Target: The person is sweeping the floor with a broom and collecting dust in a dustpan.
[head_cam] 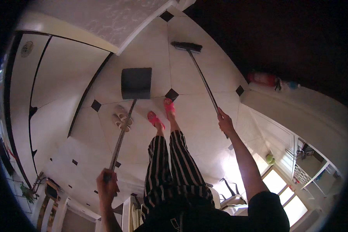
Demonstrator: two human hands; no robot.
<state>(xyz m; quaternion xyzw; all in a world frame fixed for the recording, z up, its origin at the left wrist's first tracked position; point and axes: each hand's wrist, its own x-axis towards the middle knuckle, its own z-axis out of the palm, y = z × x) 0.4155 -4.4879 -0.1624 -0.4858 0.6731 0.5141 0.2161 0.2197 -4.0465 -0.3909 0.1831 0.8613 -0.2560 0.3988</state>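
Observation:
My right hand (225, 121) is closed around the upper handle of a broom (203, 76). Its dark bristle head (187, 46) rests on the tiled floor ahead, to the right. In my left hand (107, 184) is the end of a long-handled dustpan's pole (120, 142). The dark grey pan (136, 83) lies at the far end of that pole, in front of my feet and left of the broom head. The two tools are apart. Whether any dirt lies in the pan is too dim to tell.
Pale slippers (121, 119) stand on the floor, partly behind the dustpan pole. I wear pink slippers (154, 118) on the light floor tiles (191, 110), which have dark diamond insets. A white panelled door or cabinet (66, 78) is at left. A low ledge (278, 101) runs along the right.

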